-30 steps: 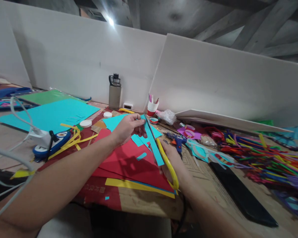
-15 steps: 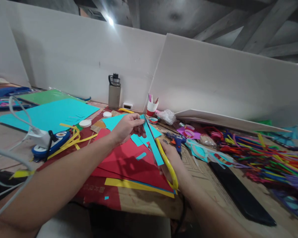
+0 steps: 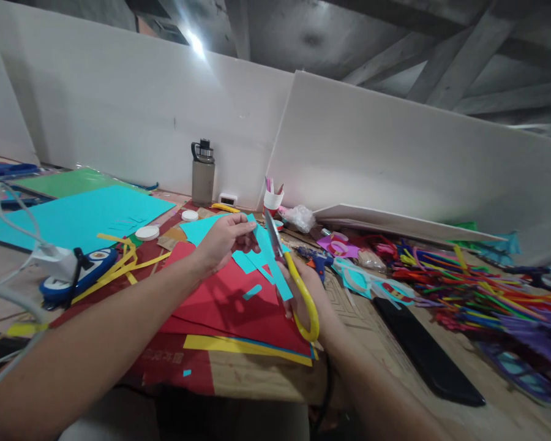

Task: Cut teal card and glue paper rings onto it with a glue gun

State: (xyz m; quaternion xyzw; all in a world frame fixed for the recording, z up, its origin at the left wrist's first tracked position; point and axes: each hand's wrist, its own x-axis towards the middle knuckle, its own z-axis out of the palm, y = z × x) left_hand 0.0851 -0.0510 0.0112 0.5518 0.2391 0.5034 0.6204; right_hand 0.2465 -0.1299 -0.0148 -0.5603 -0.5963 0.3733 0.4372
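My left hand (image 3: 227,244) is closed, thumb and fingers pinching the upper end of a narrow cyan paper strip (image 3: 279,278). The strip slants down to the right, over the red paper sheets (image 3: 206,300). My right hand (image 3: 310,300) grips yellow-handled scissors (image 3: 305,306), their blades pointing up and away from me. The blades stand just right of the strip; whether they touch it I cannot tell. Beneath the hands lie more cyan paper and a small cyan offcut (image 3: 252,292) on the red sheets.
Left are a large cyan sheet (image 3: 73,214), yellow strips (image 3: 128,251) and a white plug (image 3: 57,260) with cables. Behind stand a bottle (image 3: 202,174) and a cup of pens (image 3: 273,201). Right lie a blue glue gun (image 3: 319,260), a black slab-like object (image 3: 427,349) and colourful pipe cleaners (image 3: 477,288).
The scissors have turned more upright, and their blades have come away from the strip's edge. My left hand still pinches the strip. The whole view has shifted slightly.
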